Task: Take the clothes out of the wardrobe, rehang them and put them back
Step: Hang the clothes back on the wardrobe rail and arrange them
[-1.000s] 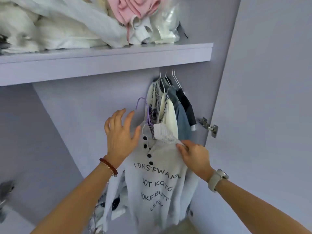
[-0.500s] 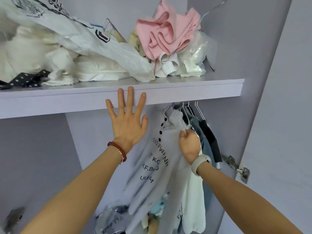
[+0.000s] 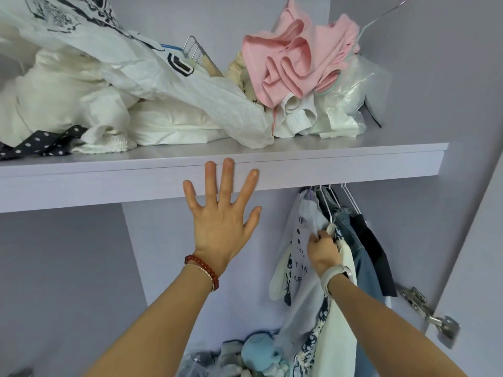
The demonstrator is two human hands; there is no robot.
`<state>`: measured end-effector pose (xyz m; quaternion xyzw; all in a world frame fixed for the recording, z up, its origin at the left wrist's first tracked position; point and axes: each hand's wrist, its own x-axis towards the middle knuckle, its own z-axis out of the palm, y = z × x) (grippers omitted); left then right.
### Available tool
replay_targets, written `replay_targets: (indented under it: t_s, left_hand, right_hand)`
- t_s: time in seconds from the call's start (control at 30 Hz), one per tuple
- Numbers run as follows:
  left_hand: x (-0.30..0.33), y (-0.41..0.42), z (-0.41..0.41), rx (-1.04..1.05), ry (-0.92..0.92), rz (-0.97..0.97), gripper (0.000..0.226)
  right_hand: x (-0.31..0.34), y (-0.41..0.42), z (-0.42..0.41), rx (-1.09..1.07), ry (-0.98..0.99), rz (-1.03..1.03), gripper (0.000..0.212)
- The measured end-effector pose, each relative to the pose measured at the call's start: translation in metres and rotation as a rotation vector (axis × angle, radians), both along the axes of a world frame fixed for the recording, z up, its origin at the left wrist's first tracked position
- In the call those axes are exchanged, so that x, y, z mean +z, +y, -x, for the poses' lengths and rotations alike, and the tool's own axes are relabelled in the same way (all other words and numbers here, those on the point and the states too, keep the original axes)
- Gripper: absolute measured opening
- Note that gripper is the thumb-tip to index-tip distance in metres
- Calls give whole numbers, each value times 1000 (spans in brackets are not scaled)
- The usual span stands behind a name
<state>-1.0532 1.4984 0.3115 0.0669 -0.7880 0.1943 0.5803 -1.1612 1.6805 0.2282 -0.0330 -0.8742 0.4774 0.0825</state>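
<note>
The person stands before the open wardrobe. The right hand [image 3: 324,251] pinches the cloth of the grey shirt [image 3: 302,248] near its collar; the fingers are curled into the fabric. The shirt hangs under the shelf [image 3: 353,165], at the left end of a tight row of clothes [image 3: 362,248], and its purple hook [image 3: 309,192] goes up behind the shelf edge. The rail itself is hidden, so one cannot tell if the hook sits on it already.

The left hand [image 3: 220,219] holds nothing. Its fingers are straight and spread wide, and the fingertips [image 3: 228,165] lie against the front edge of the shelf, probably for support.

The step in hand seems to be putting the shirt back among the others. The next move calls for a check that the hook is truly over the rail before the right hand lets go; otherwise the shirt may slip down to the pile [image 3: 255,355] on the floor. After this the shirt needs smoothing, because it is pressed against the white garment [image 3: 343,308] beside it.
</note>
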Motion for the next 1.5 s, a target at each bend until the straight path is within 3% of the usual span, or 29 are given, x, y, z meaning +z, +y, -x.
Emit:
replay_targets:
  t_s: [0.2,0.37,0.47,0.63,0.83,0.97,1.07,1.3,1.5]
  left_hand:
    - [3,4,-4,-59,-11,-18,71]
    - [-15,31,-14,-279,-30,-216,74]
    - [-57,69,-20,-433,-175,-323,69]
    - [-145,153,-43,-677,-589,-430,64]
    - [-220,260,-127,-968,-1045,-388,66]
    - [-255,318,-205,-1166,-1300,-237,61]
    - [-273,357,-273,-1355,-1434,6,60]
    - [-291,440,-453,-1732,-1485,551,58]
    - [-323,471,-622,-1855,-1489,958,55]
  right_hand:
    - [2,20,-33,113,141,-278,53]
    - [4,54,-82,108,412,-457,50]
    - [-8,85,-115,25,479,-549,49]
    - [-68,153,-195,-164,340,-634,47]
    - [-147,230,-351,-545,-122,-661,48]
    - [-178,255,-468,-799,-371,-603,50]
    - [-191,259,-559,-1018,-479,-545,47]
    - [-214,237,-770,-1487,-652,-355,43]
    - [-252,195,-937,-1756,-777,-191,38]
